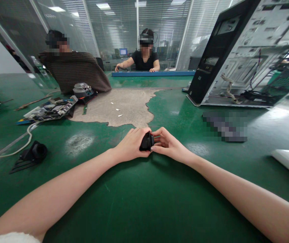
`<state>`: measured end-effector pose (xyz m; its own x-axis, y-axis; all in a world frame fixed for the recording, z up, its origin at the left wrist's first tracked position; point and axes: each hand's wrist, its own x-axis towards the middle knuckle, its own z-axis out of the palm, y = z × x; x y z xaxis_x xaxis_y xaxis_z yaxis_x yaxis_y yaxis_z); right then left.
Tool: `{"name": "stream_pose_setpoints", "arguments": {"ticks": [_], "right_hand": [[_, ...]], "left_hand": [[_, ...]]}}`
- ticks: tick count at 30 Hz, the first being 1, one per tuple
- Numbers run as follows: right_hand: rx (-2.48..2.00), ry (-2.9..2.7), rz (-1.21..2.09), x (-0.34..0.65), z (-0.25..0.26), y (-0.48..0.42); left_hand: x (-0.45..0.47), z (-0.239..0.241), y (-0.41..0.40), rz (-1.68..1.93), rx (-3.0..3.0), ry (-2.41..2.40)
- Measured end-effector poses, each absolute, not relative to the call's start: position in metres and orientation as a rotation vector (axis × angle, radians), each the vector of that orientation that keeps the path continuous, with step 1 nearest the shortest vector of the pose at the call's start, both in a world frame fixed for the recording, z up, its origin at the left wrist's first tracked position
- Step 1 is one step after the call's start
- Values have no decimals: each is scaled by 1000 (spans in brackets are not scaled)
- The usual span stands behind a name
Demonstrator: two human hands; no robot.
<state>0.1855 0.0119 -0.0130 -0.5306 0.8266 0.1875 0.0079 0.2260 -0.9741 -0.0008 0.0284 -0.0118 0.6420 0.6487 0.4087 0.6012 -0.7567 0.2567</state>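
Observation:
Just above the green tabletop, my left hand (130, 145) is closed around a small black part (146, 142) with a flat flange and a narrower end to the right. Its exact kind cannot be made out. From the right, my right hand (169, 145) pinches the narrower end between thumb and fingers. The two hands almost meet at the part, and the fingers cover some of it. A black plastic piece with a round opening (36, 152) lies on the table to the left of my hands.
An open computer case (210, 67) stands at the right. A circuit board (53, 109) and white cable (29, 135) lie left. Beyond the bare grey patch (124, 104), one person (146, 59) sits behind a blue edge. Another person is at the left, near a brown-covered chair (76, 72).

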Motion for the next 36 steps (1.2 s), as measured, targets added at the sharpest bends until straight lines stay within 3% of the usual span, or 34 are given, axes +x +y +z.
{"name": "stream_pose_setpoints", "arguments": {"ticks": [36], "right_hand": [[-846,-1741,1360,183,-10,11]], "left_hand": [[-1,-11,29,751,2788,1054]]}}
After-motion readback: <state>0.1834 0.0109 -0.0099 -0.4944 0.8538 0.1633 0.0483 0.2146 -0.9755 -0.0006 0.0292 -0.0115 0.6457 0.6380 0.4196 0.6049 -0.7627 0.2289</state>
